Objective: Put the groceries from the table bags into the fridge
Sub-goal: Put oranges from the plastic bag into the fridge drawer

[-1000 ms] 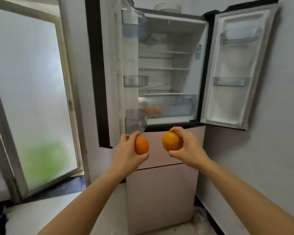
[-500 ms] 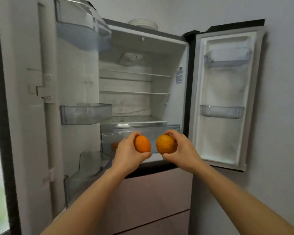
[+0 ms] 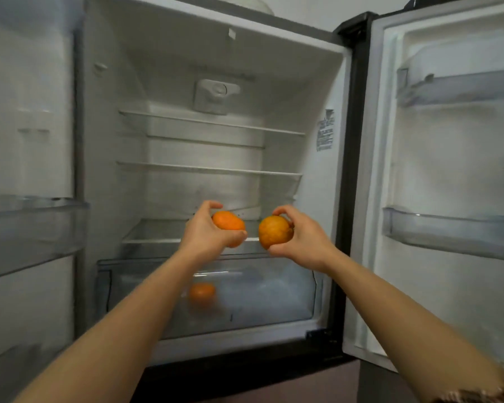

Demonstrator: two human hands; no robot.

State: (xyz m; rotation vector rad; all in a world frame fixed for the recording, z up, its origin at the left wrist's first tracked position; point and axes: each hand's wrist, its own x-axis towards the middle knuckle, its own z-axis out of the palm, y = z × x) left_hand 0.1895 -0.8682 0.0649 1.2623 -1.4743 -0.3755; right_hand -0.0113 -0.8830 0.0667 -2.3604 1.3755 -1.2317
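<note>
**Open fridge, two oranges held at its mouth**

- Fridge (image 3: 111, 141): white-lined upper compartment, both doors swung wide. The interior is lit dimly and the edges of the view are blurred.
- Left hand (image 3: 202, 232): fingers and thumb are curled round the first orange (image 3: 229, 223), a deep orange fruit, held up in front of the lowest glass shelf (image 3: 152, 232).
- Right hand (image 3: 304, 242): the second orange (image 3: 274, 231), paler and yellower, is gripped between thumb and curled fingers at the same height, just beside the first, with a small gap between them.
- Third orange (image 3: 202, 293): seen through the clear front of the crisper drawer (image 3: 274, 289), towards its left half, below both hands.
- Upper shelf (image 3: 213, 122) and middle shelf (image 3: 210, 169): glass, set one above the other.
- Control housing (image 3: 216, 94): fixed high on the back wall.
- Printed label (image 3: 326, 130): stuck on the right inner wall; text too small to read.
- Right door (image 3: 448, 170): fitted with an upper bin (image 3: 460, 88) and a lower bin (image 3: 448, 234), both clear plastic.
- Left door (image 3: 26, 126): a clear bin (image 3: 32, 225) is carried at mid-height.
- Room wall (image 3: 317, 7): pale, seen above the cabinet.
</note>
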